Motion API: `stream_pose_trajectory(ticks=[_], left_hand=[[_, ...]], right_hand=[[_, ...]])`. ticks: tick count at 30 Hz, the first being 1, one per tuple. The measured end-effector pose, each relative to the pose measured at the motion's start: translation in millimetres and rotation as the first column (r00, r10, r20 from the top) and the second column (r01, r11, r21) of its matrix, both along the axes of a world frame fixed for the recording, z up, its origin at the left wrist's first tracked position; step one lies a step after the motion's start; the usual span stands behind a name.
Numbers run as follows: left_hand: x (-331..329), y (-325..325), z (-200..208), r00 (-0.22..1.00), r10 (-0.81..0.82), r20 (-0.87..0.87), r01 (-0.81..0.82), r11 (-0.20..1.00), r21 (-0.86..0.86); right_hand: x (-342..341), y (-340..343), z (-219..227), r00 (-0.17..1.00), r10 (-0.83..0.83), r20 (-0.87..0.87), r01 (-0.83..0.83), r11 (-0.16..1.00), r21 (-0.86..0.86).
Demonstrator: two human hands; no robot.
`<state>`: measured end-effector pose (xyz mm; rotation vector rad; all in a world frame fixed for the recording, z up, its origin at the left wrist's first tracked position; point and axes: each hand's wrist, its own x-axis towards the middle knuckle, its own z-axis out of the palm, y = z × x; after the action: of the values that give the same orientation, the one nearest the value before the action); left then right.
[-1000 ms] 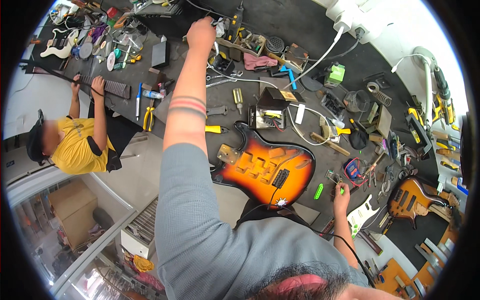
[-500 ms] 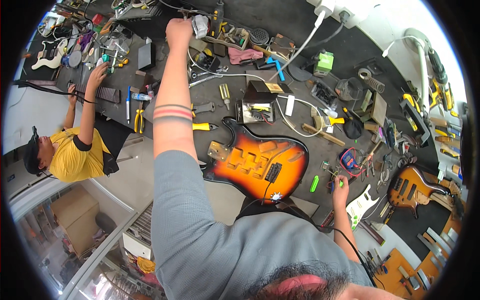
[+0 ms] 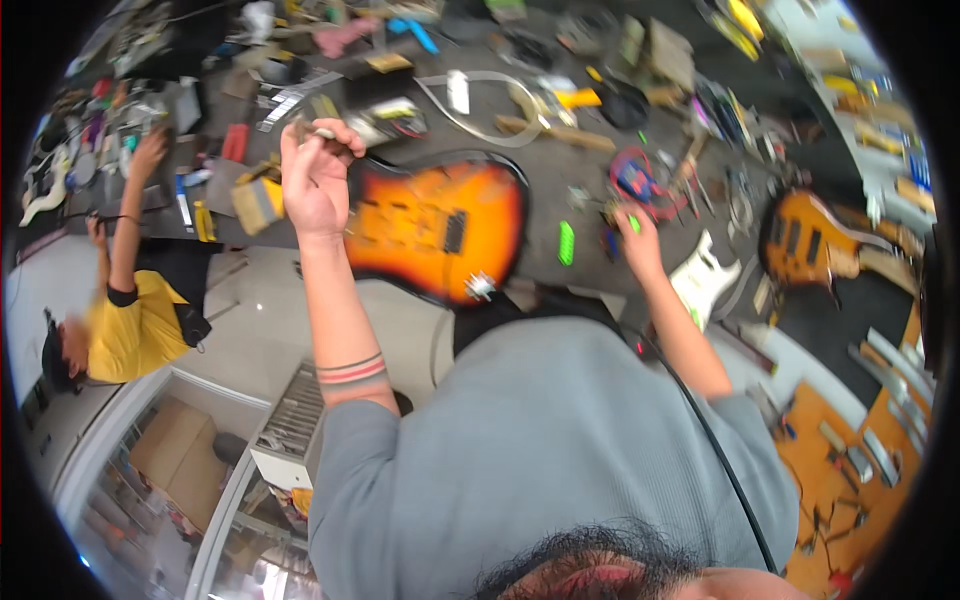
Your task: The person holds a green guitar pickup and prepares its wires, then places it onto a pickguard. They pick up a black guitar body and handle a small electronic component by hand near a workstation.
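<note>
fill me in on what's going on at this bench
Someone in a grey shirt has a sunburst electric guitar body before them at a cluttered bench. Their left hand is raised at the body's left end, fingers curled; blur hides whether it holds anything. Their right hand pinches a small bright green part near a blue-and-red meter, with a bright green pickup and white pickguard nearby. Off left, a co-worker in yellow reaches over the bench.
</note>
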<state>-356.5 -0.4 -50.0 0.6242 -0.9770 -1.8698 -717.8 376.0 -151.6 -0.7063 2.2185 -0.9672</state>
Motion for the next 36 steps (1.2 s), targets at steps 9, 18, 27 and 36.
stream_pose_trajectory(ticks=[9,18,27,36], left_hand=[[-198,228,-45,0.576,0.311,0.756,0.667,0.354,-0.655],[-243,256,-103,0.506,0.429,0.749,0.770,0.168,-0.616],[-251,254,-112,0.507,0.498,0.703,0.776,0.092,-0.624],[-253,251,-112,0.523,0.540,0.659,0.781,0.006,-0.625]], right_hand=[[-21,11,-23,0.944,-0.079,0.321,0.071,0.997,0.036],[-30,25,-29,0.846,-0.059,0.529,0.147,0.981,-0.126],[-35,20,-32,0.836,-0.013,0.549,0.128,0.977,-0.172],[-36,20,-30,0.952,0.036,0.304,0.017,0.986,-0.168]])
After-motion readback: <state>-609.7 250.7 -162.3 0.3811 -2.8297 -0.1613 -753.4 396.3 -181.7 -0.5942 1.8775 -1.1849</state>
